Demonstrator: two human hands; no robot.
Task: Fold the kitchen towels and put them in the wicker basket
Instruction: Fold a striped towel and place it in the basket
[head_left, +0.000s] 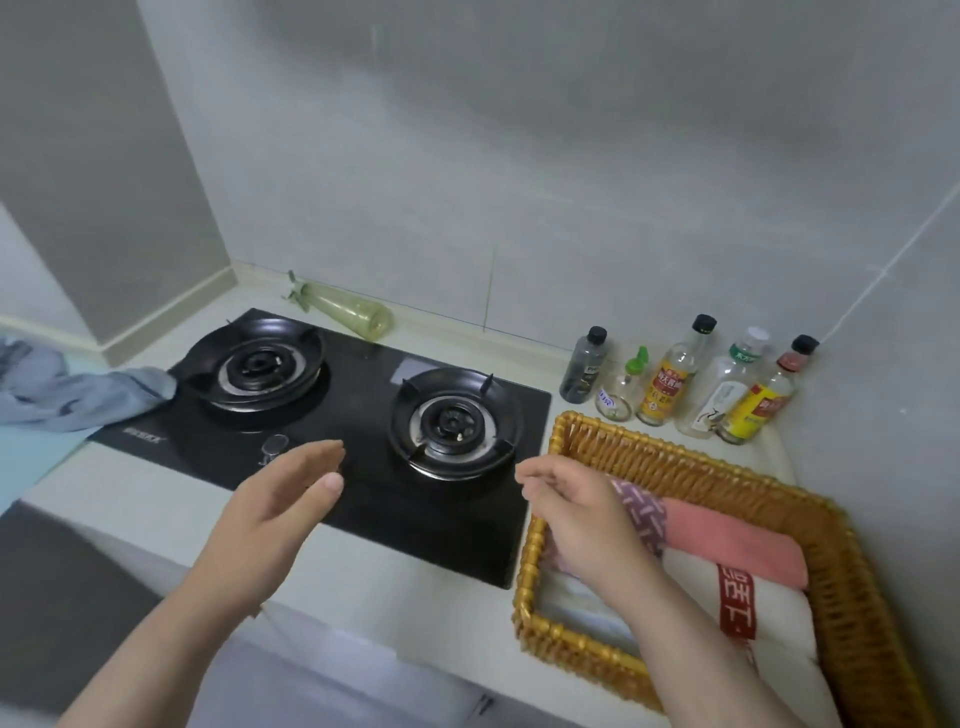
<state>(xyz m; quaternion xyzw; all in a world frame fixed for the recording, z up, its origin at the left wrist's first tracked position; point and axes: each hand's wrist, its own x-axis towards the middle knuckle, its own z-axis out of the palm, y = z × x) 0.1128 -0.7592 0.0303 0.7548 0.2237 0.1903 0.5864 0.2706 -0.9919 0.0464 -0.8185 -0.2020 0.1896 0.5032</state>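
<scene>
Your left hand (280, 499) is open, fingers straight, above the black stove (363, 410). Your right hand (576, 514) hangs over the left edge of the wicker basket (675, 452), fingers loosely bent, holding nothing. The basket holds three folded towels: a purple towel (645, 512), a pink towel (727, 540) and a white towel (779, 613). One crumpled grey towel (78, 395) lies on the bench (156, 499) far to your left, stretched left to right. Your left hand is nearer to it.

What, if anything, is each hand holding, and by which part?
Nothing: left hand open above the hob; right hand loosely curled over the wicker basket.
</scene>
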